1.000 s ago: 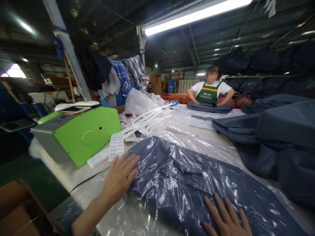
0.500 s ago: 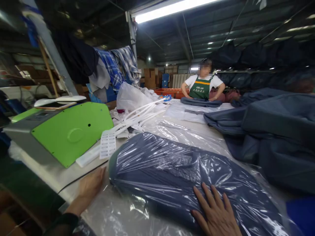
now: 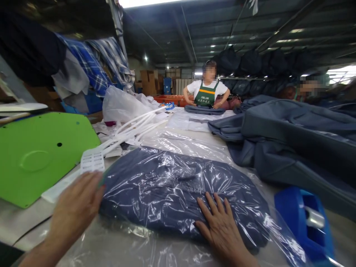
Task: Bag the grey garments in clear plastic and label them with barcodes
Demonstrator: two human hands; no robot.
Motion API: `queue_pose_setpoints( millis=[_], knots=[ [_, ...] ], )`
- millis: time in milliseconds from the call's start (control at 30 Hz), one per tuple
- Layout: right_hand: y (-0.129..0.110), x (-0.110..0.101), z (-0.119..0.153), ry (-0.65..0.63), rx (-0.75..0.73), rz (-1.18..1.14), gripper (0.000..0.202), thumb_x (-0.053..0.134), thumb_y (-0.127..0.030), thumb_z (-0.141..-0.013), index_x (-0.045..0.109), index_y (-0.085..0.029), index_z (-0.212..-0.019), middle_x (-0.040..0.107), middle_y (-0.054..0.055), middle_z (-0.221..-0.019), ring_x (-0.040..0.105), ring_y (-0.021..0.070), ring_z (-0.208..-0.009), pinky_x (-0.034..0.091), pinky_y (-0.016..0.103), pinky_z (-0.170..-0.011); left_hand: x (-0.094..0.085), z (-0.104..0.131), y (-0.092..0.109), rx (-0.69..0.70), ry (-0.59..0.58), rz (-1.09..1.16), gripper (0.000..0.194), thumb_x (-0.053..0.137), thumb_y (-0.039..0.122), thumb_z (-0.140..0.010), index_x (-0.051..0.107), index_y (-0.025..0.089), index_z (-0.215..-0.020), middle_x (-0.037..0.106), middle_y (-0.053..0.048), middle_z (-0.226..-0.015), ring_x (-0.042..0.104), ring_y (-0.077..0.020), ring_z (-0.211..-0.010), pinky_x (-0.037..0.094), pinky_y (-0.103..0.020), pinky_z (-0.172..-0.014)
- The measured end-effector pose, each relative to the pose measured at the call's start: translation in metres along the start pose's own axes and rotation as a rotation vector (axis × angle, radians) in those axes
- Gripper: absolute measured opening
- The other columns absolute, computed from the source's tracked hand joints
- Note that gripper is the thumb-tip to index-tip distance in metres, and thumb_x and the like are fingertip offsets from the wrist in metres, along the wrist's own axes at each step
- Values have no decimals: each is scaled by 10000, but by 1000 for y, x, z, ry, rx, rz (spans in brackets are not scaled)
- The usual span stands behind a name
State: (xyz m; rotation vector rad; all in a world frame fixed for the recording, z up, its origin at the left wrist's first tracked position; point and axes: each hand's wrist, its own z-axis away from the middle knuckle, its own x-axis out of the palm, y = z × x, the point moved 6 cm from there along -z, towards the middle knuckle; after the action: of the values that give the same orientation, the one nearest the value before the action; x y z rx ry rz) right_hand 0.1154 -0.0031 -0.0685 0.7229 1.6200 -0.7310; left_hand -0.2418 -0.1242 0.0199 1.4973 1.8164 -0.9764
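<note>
Folded dark blue fabric in a clear plastic bag lies across the table in front of me. My right hand rests flat on its right half, fingers spread over the shiny plastic. My left hand is at the bag's left end, slightly blurred, with its fingers stretched forward and nothing visibly gripped. Its fingertips are by the lower edge of a white sheet of printed labels; whether they touch it I cannot tell.
A green-sided machine stands at left. White strips lie behind the labels. Dark blue fabric is heaped at right, near a blue plastic holder. Across the table, a person in a green apron handles folded fabric.
My view has turned right, bringing the blue holder into sight. My left hand has moved forward along the bag's left end to the label sheet. My right hand stays flat on the bag.
</note>
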Motion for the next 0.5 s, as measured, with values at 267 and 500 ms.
queue_pose_setpoints(
  millis=[267,500],
  knots=[
    [-6,-21,4,-121,18,-47,647,335,-666,-897,342,-313,-1439,278,84,-1516,228,364,-1392,239,644,-1102,61,-17,135,489,-26,54,643,379,596,-908,218,331,-1471,451,-48,-1436,452,-291,-1272,341,-428,-1004],
    [78,-32,85,280,230,200,569,351,-541,-948,401,-215,-1411,437,150,-1432,406,339,-1316,393,618,-1027,67,-13,125,476,37,135,605,367,501,-924,157,367,-1475,479,-26,-1414,492,-290,-1241,350,-449,-982]
  ],
)
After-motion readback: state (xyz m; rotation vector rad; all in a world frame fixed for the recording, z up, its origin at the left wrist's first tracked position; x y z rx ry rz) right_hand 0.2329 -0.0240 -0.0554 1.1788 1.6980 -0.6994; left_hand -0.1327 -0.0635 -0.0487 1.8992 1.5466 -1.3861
